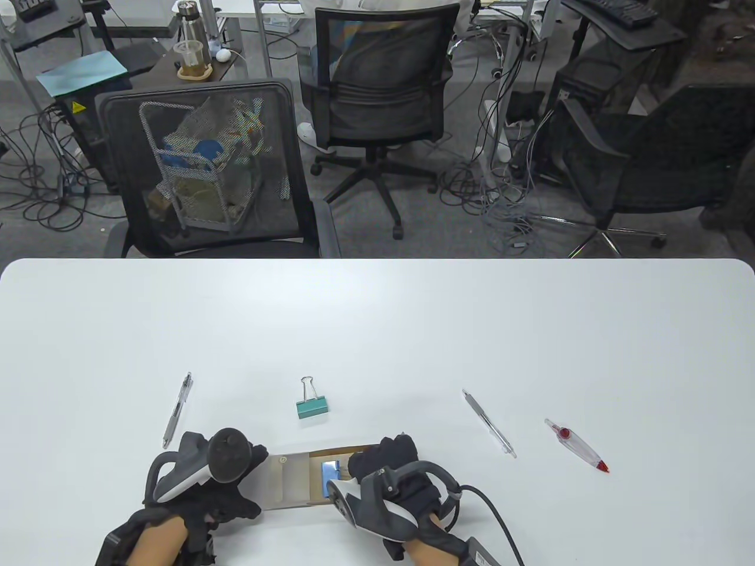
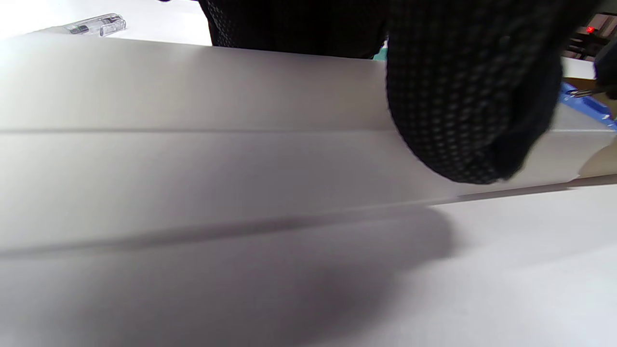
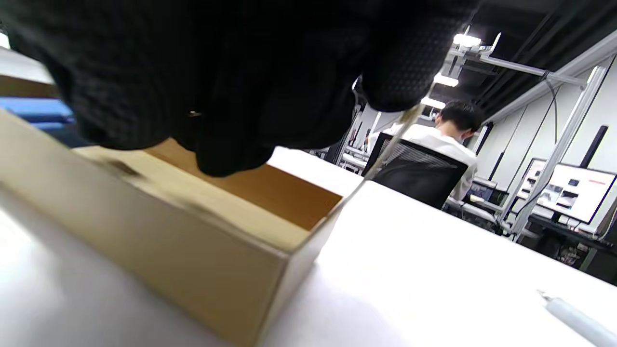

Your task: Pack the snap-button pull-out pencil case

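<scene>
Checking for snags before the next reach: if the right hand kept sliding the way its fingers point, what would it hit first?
Probably the green binder clip: the right hand over the open pencil case points up-left toward it, though depth is unclear.

This is an office that doubles as a tech lab: beyond the white table (image 1: 377, 318) stand mesh-backed office chairs (image 1: 377, 76) on castors over grey carpet, with loose cables (image 1: 501, 194) snaking across the floor. Desks at the back carry a keyboard (image 1: 619, 10), a drink cup (image 1: 190, 58) and a water bottle (image 1: 190, 20) (everyday desk clutter). The right wrist view adds a seated person (image 3: 448, 135) in a white shirt, lit monitors (image 3: 576, 190), ceiling strip lights (image 3: 446, 79) and aluminium framing (image 3: 554, 159).
</scene>
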`<state>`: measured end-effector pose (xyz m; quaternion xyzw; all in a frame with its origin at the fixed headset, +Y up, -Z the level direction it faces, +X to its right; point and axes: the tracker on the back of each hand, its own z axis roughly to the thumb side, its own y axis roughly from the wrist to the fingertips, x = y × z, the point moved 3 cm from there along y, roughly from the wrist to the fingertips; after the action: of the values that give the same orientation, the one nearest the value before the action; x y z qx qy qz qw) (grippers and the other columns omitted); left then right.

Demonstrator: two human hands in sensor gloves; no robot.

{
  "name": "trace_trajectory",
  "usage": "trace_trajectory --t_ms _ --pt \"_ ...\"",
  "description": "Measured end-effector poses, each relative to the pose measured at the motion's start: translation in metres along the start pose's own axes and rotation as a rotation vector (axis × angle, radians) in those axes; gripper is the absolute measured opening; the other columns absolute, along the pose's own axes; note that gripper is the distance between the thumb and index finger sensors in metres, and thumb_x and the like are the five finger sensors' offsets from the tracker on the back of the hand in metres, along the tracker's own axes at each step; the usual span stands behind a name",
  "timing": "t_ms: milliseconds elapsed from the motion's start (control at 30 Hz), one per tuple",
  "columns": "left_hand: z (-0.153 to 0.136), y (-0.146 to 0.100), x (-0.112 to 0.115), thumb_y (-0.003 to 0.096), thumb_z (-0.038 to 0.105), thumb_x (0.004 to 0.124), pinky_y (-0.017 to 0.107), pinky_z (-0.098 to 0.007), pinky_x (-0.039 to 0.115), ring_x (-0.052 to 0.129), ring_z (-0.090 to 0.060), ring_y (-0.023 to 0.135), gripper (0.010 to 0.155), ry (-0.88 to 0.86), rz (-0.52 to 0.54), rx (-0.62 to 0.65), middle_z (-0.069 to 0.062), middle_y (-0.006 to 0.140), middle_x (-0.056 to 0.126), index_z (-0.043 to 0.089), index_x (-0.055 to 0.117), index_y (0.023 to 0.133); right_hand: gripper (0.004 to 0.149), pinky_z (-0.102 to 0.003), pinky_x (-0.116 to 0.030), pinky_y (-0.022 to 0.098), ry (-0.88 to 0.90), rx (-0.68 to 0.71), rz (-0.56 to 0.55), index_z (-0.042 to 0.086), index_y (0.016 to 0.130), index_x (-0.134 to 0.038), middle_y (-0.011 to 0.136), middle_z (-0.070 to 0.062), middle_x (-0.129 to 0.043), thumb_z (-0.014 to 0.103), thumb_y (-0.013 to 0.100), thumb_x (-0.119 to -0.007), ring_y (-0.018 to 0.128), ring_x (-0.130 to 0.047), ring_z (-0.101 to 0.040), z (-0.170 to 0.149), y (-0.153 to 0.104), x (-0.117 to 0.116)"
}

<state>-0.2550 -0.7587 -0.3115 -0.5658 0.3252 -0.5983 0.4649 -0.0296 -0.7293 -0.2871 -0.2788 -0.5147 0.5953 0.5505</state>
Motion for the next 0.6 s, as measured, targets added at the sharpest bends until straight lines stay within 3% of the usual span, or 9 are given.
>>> trace_trajectory --t_ms 267,500,600 --pt "-0.001 0.000 0.000 0.0230 0.052 0.101 0.085 -0.063 0.042 0.069 -0.026 0.111 0.091 -0.017 -0.001 0.006 0.008 0.115 0.065 0.039 0.065 0.105 0.047 -0.035 -0.080 0.063 0.216 -0.002 0.105 0.044 0.074 -0.088 0.056 0.019 -0.104 0.056 0.029 -0.088 0.053 -0.098 -0.003 0.019 0.024 -0.010" --pt "-0.002 0.000 0.000 0.0224 0.051 0.102 0.084 -0.063 0.042 0.069 -0.026 0.111 0.092 -0.017 -0.001 0.007 0.008 0.115 0.065 0.038 0.065 0.105 0.045 -0.036 -0.080 0.064 0.414 -0.019 0.219 0.043 0.076 -0.088 0.062 0.018 -0.105 0.050 0.032 -0.089 0.058 -0.100 -0.004 0.025 0.033 -0.025" --pt "-0.002 0.000 0.001 0.0225 0.051 0.102 0.084 -0.063 0.042 0.069 -0.026 0.111 0.092 -0.019 -0.001 0.007 0.008 0.115 0.065 0.038 0.065 0.105 0.044 -0.036 -0.080 0.064 0.414 -0.022 0.223 0.044 0.075 -0.088 0.062 0.018 -0.105 0.050 0.032 -0.089 0.057 -0.099 -0.004 0.024 0.034 -0.026"
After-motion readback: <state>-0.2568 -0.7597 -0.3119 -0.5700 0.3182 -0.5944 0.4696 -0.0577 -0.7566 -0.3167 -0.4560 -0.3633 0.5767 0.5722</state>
